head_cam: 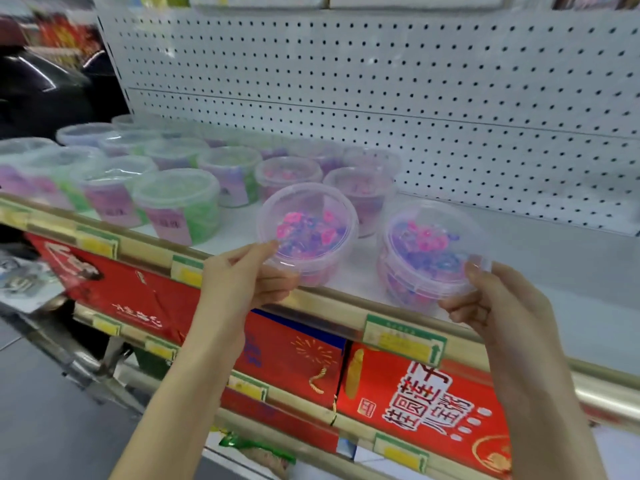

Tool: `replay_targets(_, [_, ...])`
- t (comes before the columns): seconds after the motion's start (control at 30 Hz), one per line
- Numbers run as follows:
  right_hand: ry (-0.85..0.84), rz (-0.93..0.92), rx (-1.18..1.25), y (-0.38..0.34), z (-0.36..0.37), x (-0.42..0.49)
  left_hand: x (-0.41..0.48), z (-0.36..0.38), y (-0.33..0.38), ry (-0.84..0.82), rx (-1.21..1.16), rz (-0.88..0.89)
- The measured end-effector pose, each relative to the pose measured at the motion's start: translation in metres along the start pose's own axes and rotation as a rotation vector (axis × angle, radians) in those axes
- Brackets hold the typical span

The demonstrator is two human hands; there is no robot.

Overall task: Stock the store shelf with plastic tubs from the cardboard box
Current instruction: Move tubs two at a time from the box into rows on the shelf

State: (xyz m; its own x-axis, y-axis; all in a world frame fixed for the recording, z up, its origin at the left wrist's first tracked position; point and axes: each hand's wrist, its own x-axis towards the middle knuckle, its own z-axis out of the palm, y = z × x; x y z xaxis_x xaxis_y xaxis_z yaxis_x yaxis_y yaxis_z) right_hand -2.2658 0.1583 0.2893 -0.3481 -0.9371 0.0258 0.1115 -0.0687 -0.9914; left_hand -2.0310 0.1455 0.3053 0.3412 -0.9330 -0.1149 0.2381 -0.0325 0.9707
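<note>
Two tubs are up in front of me, one per hand, at the front edge of the shelf [561,271]. My left hand [239,282] grips the left tub [308,230] from its near side, thumb laid along the lid rim and fingers curled under the base. That tub is tipped toward me, so I look straight through the clear lid at the pink and purple bits inside. It sits over the gold rail [332,303], and I cannot tell whether its base touches the shelf.

My right hand [502,306] holds the right tub [429,251] the same way, thumb on the near rim and fingers wrapped round the lower wall. This one is closer to upright, low over the white shelf just behind the rail. Contact there is unclear too. The two tubs are near each other but apart.

Further left, the stocked tubs [173,192] stand in rows several deep, green and purple ones toward the left, pink ones nearest the left tub. Behind them rises the white pegboard [381,81]. A green and yellow price tag [405,336] is clipped on the rail between my wrists, and red boxes [415,396] fill the tier below.
</note>
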Motion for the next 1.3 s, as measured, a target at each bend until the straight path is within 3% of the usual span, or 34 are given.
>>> replay_targets(0.57, [0.13,0.039,-0.142,0.01,0.061,0.026,0.105,-0.029,0.017,-0.131,0.266,0.08])
replay_targets(0.7, [0.15,0.082,-0.12,0.013,0.065,0.031,0.119,-0.036,0.012,-0.162,0.42,0.284])
replay_targets(0.87, [0.168,0.069,-0.138,0.014,0.071,0.032,0.115,-0.043,0.005,-0.013,0.771,0.691])
replay_targets(1.0, [0.306,-0.114,-0.342,0.018,0.07,0.03,0.108,-0.035,-0.008,-0.211,0.775,0.714])
replay_targets(1.07, [0.349,-0.254,-0.501,0.017,0.07,0.028,0.107,-0.032,-0.012,-0.234,0.764,0.711])
replay_targets(1.17, [0.203,-0.338,-0.588,0.013,0.071,0.026,0.111,-0.032,-0.011,-0.25,0.688,0.705])
replay_targets(1.3, [0.062,-0.306,-0.711,0.014,0.077,0.025,0.115,-0.035,-0.007,-0.328,0.678,0.701])
